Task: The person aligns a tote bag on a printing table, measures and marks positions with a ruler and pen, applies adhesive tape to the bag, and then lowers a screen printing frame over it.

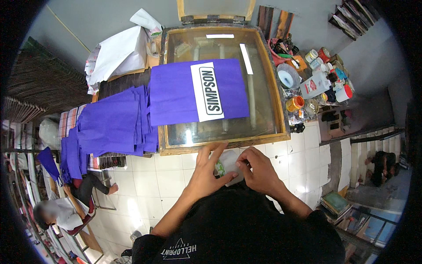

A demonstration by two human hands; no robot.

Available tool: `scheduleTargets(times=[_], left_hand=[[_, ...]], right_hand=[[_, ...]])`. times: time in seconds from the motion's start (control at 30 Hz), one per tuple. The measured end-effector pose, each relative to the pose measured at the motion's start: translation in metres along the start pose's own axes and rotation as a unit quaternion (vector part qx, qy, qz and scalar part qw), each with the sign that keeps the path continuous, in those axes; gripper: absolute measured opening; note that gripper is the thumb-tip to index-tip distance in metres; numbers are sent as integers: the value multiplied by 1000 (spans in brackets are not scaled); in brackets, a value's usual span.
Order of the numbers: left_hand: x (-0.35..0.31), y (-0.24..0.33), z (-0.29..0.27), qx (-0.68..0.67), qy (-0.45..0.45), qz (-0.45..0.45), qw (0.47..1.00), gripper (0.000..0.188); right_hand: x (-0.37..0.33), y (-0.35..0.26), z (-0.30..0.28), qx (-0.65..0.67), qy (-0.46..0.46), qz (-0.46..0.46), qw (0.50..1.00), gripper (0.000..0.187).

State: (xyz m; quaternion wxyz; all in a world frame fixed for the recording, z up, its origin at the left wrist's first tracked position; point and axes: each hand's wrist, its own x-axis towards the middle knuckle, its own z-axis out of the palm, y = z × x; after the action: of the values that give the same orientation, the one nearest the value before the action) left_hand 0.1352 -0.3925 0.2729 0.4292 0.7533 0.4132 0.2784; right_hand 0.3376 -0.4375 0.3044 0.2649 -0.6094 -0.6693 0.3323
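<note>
in the head view, a black shirt (246, 224) with pale print on the chest is nearest the camera. two bare forearms reach forward from it. the left hand (205, 166) has its thumb and fingers closed around a pale see-through thing (231, 159) with green marks, gripping it from the left. its fingertips overlap the near edge of the table, but whether they touch it i cannot tell. the right hand (258, 169) is curled at the right side of the same thing, thumb and fingers bent close together; whether they are clamped on it i cannot tell. the pale thing sits between the hands, just in front of the wood-framed glass table (267, 105).

a flat purple cloth (173, 94) lies on the glass, past its left edge, with a white label (196, 90) in black print across it. just left is a stack of purple cloths (107, 121), and behind that some white paper (123, 50). right of the table are an orange tub (295, 104), a bowl (288, 77) and a white jug (315, 86). at far left another person (72, 213) sits on a chair.
</note>
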Motion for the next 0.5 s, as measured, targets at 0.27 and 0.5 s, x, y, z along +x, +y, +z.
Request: scheduleTargets(times=[0.27,0.5], left_hand=[[0,16,32,-206,-72,-128,967,72],[12,24,79,-208,-114,-200,951,65]], right_hand=[[-16,12,-18,80,6,109,991,12],[-28,61,-48,59,-18,53,997,11]])
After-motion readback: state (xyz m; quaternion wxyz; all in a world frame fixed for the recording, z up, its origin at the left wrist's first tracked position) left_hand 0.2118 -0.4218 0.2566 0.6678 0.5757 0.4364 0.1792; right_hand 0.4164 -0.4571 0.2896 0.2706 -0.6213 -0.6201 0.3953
